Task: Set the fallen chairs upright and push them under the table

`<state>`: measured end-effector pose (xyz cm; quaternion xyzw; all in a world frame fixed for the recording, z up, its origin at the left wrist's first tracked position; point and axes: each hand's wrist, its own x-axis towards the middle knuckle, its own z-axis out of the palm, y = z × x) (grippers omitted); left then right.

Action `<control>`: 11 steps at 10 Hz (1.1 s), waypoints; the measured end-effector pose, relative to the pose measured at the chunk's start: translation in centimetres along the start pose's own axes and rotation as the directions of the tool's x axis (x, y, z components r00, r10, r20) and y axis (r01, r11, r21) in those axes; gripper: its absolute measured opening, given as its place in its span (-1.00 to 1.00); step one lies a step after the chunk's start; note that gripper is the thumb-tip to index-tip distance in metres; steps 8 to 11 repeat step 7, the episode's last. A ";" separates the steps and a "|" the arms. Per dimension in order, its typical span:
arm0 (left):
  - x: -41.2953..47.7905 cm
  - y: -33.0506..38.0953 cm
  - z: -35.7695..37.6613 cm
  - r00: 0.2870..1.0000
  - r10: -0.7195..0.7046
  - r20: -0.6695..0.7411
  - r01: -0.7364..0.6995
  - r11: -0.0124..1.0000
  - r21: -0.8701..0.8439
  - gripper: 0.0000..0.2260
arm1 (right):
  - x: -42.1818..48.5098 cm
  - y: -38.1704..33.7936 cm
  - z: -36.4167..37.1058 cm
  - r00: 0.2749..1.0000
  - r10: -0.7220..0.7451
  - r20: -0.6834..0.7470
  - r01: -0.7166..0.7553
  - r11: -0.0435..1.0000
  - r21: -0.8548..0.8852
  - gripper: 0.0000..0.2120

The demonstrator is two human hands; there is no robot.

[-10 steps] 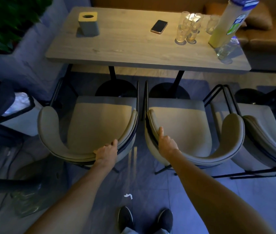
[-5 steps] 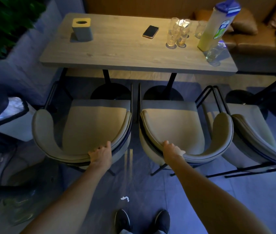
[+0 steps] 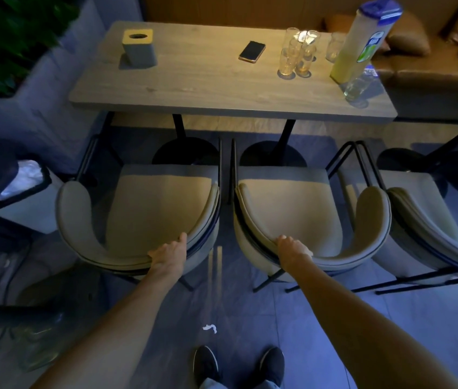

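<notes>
Head view: two padded chairs are seen upright in the middle of the frame, side by side just short of the near edge of the table [image 3: 208,82], with their seats not under its top. The left chair [image 3: 149,209] and the middle chair [image 3: 292,203] are covered in smooth beige material, with curved wraparound backs and thin black metal legs. A third chair [image 3: 424,209] of the same kind is set at the right edge. The left hand [image 3: 169,255] is curled over the back rim of the left chair, thumb laid along the top. The right hand [image 3: 292,248] is clamped on the back rim of the middle chair. On the pale, wood-grained rectangular table are found a yellow-topped square box [image 3: 139,47] with a round hole, a dark phone [image 3: 252,51], clear glasses [image 3: 296,56] and a tall plastic bottle [image 3: 362,43] with a blue cap. Its green and blue label cannot be read.
</notes>
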<state>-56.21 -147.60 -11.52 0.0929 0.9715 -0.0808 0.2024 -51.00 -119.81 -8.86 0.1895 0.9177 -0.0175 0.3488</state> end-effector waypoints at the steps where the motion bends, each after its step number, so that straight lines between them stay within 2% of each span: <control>1: -0.1 0.1 0.0 1.000 0.004 -0.018 -0.004 1.000 -0.014 -0.60 | 0.0 -0.1 0.1 1.000 0.013 0.006 -0.013 1.000 0.008 -0.48; 4: -0.6 0.2 -0.6 0.999 -0.014 0.039 0.015 1.000 -0.023 -0.57 | -0.6 0.5 0.2 0.998 -0.029 -0.054 0.029 1.000 0.000 -0.55; 5: -1.1 -0.2 -1.4 0.999 0.008 0.038 -0.004 0.995 -0.097 -0.69 | -1.5 0.7 -0.8 0.997 -0.067 -0.046 0.069 0.997 0.038 -0.58; 6: -1.4 0.1 -3.2 0.997 0.039 -0.060 -0.048 0.985 -0.165 -0.77 | -2.6 0.7 -2.4 0.993 -0.091 -0.078 0.098 0.991 0.095 -0.64; 7: -0.8 1.0 -6.8 0.993 0.072 -0.089 -0.103 0.903 -0.417 -0.73 | -3.5 0.6 -4.8 0.979 -0.115 -0.170 0.156 0.956 0.250 -0.68; 11: -0.8 1.0 -6.8 0.993 0.072 -0.089 -0.103 0.903 -0.417 -0.73 | -3.5 0.6 -4.8 0.979 -0.115 -0.170 0.156 0.956 0.250 -0.68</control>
